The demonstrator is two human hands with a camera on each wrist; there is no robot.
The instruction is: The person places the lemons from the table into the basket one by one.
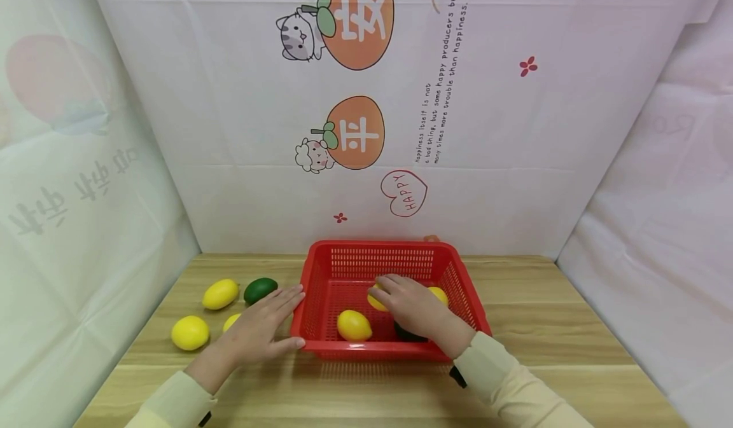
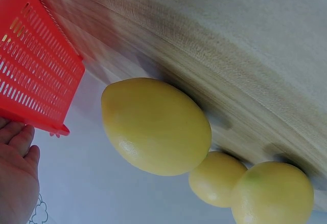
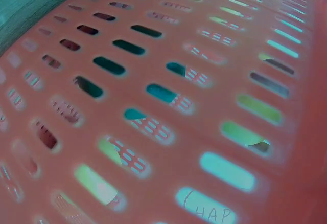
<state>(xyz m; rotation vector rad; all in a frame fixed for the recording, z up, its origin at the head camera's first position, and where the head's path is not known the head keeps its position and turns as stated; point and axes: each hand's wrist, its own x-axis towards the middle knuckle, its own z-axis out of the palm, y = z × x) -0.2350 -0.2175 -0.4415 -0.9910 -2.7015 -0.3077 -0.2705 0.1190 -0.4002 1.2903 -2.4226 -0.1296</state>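
Note:
A red plastic basket (image 1: 389,350) with slotted walls stands on the wooden table. My right hand (image 1: 415,304) reaches down into it, fingers curved over a yellow lemon (image 1: 376,298). Also in the basket are a second lemon (image 1: 354,325), a third lemon (image 1: 438,296) partly behind the hand, and a dark green fruit (image 1: 406,333) mostly hidden under it. With fingers extended, my left hand (image 1: 259,327) touches the basket's left rim. The right wrist view holds only the basket's slotted wall (image 3: 168,106), close up and blurred.
Left of the basket lie a lemon (image 1: 220,294), another lemon (image 1: 190,333), a dark green fruit (image 1: 260,290) and a yellow fruit (image 1: 231,322) partly covered by the left hand. A printed white cloth (image 1: 481,205) rises behind the table (image 1: 532,313), with more cloth at both sides.

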